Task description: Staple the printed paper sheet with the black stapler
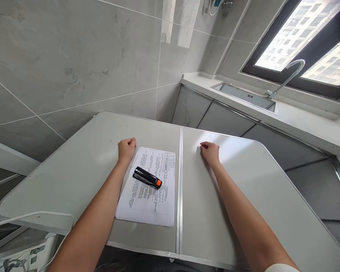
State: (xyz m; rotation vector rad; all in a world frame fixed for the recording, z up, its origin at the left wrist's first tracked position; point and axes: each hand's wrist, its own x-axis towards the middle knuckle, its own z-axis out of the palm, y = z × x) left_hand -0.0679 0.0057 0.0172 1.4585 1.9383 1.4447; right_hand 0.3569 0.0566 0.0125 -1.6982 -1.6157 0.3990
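Observation:
A stack of printed paper sheets point(166, 206) lies on the left half of the folding table point(212, 226). Across the print rests a black stapler point(147, 178) with an orange tip, untouched by either hand. My left hand point(127, 150) is closed in a loose fist on the table, just beside the upper left corner of the sheets. Over on the table's right half, my right hand point(210, 152) rests with its fingers curled together. I see nothing held in either hand.
A metal seam point(179, 189) divides the table. Beyond its right edge run a counter with a sink point(246, 96) and a curved faucet point(289, 75) below a window. A grey tiled wall point(73, 56) stands behind. A white cable point(36, 214) crosses the near left corner.

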